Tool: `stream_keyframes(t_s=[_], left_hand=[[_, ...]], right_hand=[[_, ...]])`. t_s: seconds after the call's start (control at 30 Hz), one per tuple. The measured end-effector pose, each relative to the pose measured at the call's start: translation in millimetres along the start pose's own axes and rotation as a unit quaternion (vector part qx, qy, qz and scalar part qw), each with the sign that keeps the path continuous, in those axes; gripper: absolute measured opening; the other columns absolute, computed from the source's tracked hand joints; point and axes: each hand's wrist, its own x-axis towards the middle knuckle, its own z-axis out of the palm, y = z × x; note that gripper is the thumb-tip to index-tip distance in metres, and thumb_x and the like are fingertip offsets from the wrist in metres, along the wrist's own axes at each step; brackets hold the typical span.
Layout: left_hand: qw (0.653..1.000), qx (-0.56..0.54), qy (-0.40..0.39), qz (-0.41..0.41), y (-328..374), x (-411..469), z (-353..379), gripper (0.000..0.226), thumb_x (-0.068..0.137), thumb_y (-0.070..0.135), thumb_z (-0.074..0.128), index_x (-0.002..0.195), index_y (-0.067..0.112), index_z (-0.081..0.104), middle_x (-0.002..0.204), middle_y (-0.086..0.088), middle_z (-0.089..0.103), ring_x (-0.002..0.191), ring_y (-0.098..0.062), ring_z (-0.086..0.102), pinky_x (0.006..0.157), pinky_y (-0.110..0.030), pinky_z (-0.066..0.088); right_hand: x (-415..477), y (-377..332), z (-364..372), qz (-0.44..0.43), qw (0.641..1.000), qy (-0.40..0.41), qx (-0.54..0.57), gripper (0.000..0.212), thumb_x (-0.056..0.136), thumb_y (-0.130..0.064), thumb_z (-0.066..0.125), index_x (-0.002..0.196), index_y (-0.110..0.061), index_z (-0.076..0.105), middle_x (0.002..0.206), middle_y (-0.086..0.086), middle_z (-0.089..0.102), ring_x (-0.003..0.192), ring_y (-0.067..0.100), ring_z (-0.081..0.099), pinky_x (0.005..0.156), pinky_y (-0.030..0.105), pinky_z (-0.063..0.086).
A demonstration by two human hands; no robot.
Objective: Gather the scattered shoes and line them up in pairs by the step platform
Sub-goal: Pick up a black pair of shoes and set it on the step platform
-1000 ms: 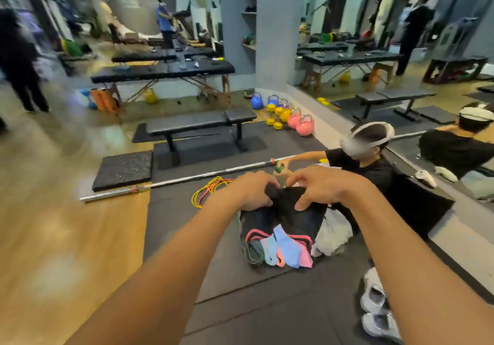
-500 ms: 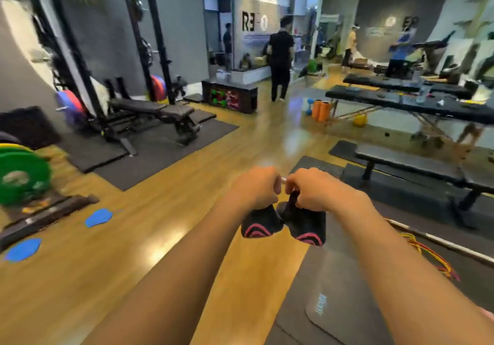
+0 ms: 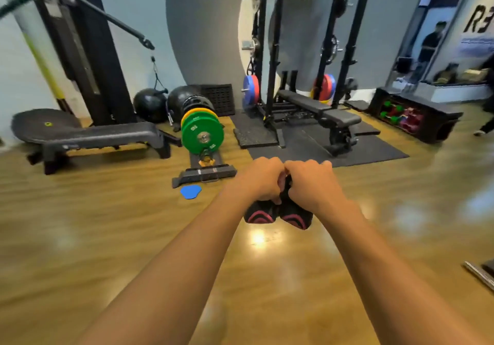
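Fists meet in the middle of the head view. The left hand (image 3: 260, 180) and the right hand (image 3: 311, 184) are held close together, fingers curled tight around the tops of a pair of black shoes (image 3: 295, 216). The shoes hang just below the two grips, in the air above the wooden floor (image 3: 107, 237). One shoe is under each hand, and they press against each other. Their lower ends are marked with curved pink-red stripes. The backs of the hands hide how the fingers sit on the collars.

Ahead and to the left, a black step platform (image 3: 107, 135) stands on the floor near the wall, well apart from the shoes. Between it and the hands stand green weight plates (image 3: 202, 136), their white markings too blurred to read. A blue disc (image 3: 190, 192) lies flat on the floor near them. On the far right wall, large dark lettering (image 3: 478, 21) reads "R3" and is cut by the frame edge.
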Motion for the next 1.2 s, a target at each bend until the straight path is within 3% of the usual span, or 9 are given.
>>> stream_keyframes(t_s=[0.1,0.2,0.37,0.47,0.57,0.8,0.9,1.03,1.2], left_hand=[[0.996,0.011,0.042,-0.074,-76,26,-24,0.031,0.067,0.024,0.082,0.073,0.022,0.052,0.095,-0.007,0.063,0.09,-0.031,0.06,0.073,-0.04,0.051],[0.985,0.045,0.089,-0.143,-149,41,-52,0.037,0.069,0.027,0.081,0.096,0.014,0.06,0.1,-0.012,0.065,0.093,-0.034,0.06,0.067,-0.036,0.044],[0.959,0.015,0.12,-0.256,-278,52,-96,0.028,0.069,0.024,0.081,0.084,0.018,0.058,0.087,-0.006,0.063,0.082,-0.028,0.061,0.068,-0.037,0.049],[0.945,0.016,0.146,-0.292,-359,63,-120,0.025,0.072,0.025,0.079,0.087,0.015,0.061,0.081,-0.004,0.059,0.075,-0.025,0.058,0.065,-0.035,0.048],[0.934,0.023,0.156,-0.321,-444,74,-149,0.026,0.073,0.025,0.078,0.086,0.013,0.06,0.084,-0.007,0.062,0.074,-0.028,0.058,0.067,-0.038,0.051],[0.931,0.033,0.156,-0.329,-638,121,-223,0.018,0.077,0.024,0.071,0.089,0.019,0.058,0.093,-0.008,0.065,0.078,-0.027,0.058,0.066,-0.037,0.047],[0.93,0.028,0.132,-0.341,-721,146,-246,0.019,0.077,0.026,0.07,0.084,0.022,0.053,0.096,-0.008,0.065,0.087,-0.03,0.061,0.073,-0.041,0.053],[0.921,0.016,0.111,-0.374,-830,175,-275,0.018,0.08,0.018,0.068,0.08,0.021,0.05,0.091,-0.008,0.064,0.081,-0.029,0.063,0.064,-0.037,0.052],[0.907,0.013,0.114,-0.406,-964,201,-313,0.018,0.081,0.018,0.064,0.073,0.021,0.049,0.092,-0.008,0.068,0.08,-0.027,0.063,0.067,-0.039,0.053]], right_hand=[[86,-32,24,-0.067,0.994,-0.032,0.074,0.014,0.08,-0.014,0.054,0.091,-0.021,0.053,0.094,0.008,0.064,0.092,0.034,0.057,0.068,0.036,0.038],[170,-77,40,-0.147,0.983,-0.045,0.102,0.022,0.08,-0.012,0.057,0.102,-0.017,0.06,0.098,0.012,0.064,0.091,0.035,0.057,0.064,0.037,0.04],[292,-177,70,-0.23,0.968,-0.026,0.094,0.026,0.083,-0.015,0.054,0.105,-0.027,0.059,0.104,0.004,0.063,0.101,0.033,0.057,0.083,0.046,0.037],[356,-239,94,-0.27,0.957,0.002,0.105,0.023,0.083,-0.013,0.054,0.099,-0.028,0.057,0.104,0.005,0.063,0.102,0.033,0.057,0.074,0.044,0.03],[421,-300,115,-0.294,0.946,-0.001,0.134,0.025,0.084,-0.012,0.055,0.104,-0.026,0.058,0.106,0.007,0.063,0.107,0.033,0.054,0.076,0.045,0.038],[584,-414,154,-0.329,0.934,0.073,0.123,0.023,0.09,-0.019,0.055,0.11,-0.029,0.061,0.096,0.006,0.066,0.094,0.031,0.061,0.06,0.035,0.034],[656,-461,182,-0.321,0.938,0.04,0.127,0.023,0.09,-0.016,0.055,0.108,-0.029,0.06,0.097,0.006,0.067,0.092,0.034,0.062,0.06,0.035,0.034],[754,-533,224,-0.341,0.929,-0.035,0.138,0.019,0.091,-0.015,0.056,0.107,-0.026,0.059,0.105,0.011,0.065,0.097,0.037,0.06,0.063,0.036,0.038],[878,-636,263,-0.368,0.911,-0.109,0.152,0.025,0.091,-0.008,0.05,0.111,-0.019,0.06,0.108,0.013,0.061,0.09,0.033,0.053,0.063,0.037,0.036]])
